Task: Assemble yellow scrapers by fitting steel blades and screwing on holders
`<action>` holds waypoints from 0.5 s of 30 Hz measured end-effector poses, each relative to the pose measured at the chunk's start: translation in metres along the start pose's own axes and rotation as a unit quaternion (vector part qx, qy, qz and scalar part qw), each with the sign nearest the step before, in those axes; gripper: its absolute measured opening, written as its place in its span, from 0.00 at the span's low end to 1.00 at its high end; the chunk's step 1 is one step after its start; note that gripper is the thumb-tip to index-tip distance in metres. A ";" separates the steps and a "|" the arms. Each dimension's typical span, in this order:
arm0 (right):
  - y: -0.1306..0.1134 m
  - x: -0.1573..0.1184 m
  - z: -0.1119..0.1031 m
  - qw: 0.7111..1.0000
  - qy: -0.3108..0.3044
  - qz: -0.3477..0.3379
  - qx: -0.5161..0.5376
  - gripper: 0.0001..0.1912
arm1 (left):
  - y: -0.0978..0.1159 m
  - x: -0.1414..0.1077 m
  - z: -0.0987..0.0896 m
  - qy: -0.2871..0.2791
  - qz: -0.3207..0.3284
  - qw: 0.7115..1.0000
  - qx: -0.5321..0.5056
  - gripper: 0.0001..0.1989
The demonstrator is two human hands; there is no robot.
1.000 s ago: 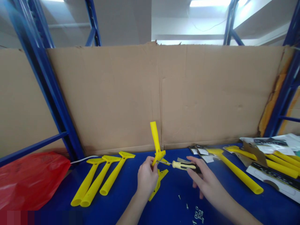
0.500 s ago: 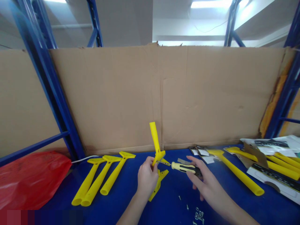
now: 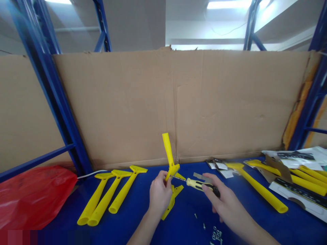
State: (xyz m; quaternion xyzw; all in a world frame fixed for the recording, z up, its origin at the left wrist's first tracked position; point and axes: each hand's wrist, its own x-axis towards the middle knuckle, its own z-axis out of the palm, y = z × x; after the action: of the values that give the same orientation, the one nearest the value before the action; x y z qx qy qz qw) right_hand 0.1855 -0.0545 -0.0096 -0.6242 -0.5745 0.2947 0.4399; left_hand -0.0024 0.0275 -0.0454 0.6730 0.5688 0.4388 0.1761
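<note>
My left hand (image 3: 160, 192) is closed on the head of a yellow plastic handle (image 3: 168, 148), which stands upright with its tube end pointing up. The fingers of my right hand (image 3: 221, 195) are wrapped round the black and cream grip of a screwdriver (image 3: 200, 184). Its shaft points left and its tip meets the handle's head beside my left fingertips. Just behind the grip, a flat grey metal piece (image 3: 201, 176) is partly covered by my right fingers. A yellow plate-like part (image 3: 169, 210) lies on the table by my left wrist.
Three yellow handles (image 3: 124, 192) lie at left near a red bag (image 3: 38, 197). Small screws and nuts (image 3: 216, 234) are scattered on the blue table (image 3: 189, 228) in front. More yellow handles (image 3: 263, 189) and white packaging (image 3: 297, 197) lie at right. Cardboard (image 3: 127, 105) rises behind.
The fingers of my right hand have closed further around the screwdriver's grip, which has turned. My left hand and the yellow handle have hardly moved.
</note>
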 end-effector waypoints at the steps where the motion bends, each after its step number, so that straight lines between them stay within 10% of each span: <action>1: 0.000 -0.001 0.001 1.000 0.015 -0.009 0.011 0.24 | 0.000 0.000 0.000 0.002 0.000 1.000 -0.004 0.04; 15: -0.002 0.005 -0.011 0.999 -0.038 -0.010 -0.017 0.21 | 0.003 -0.003 0.000 0.010 0.046 0.998 0.039 0.06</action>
State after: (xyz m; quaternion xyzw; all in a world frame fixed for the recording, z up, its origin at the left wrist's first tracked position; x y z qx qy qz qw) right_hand 0.1952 -0.0520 -0.0022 -0.6138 -0.6022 0.3041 0.4100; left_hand 0.0000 0.0239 -0.0441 0.7006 0.5553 0.4308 0.1233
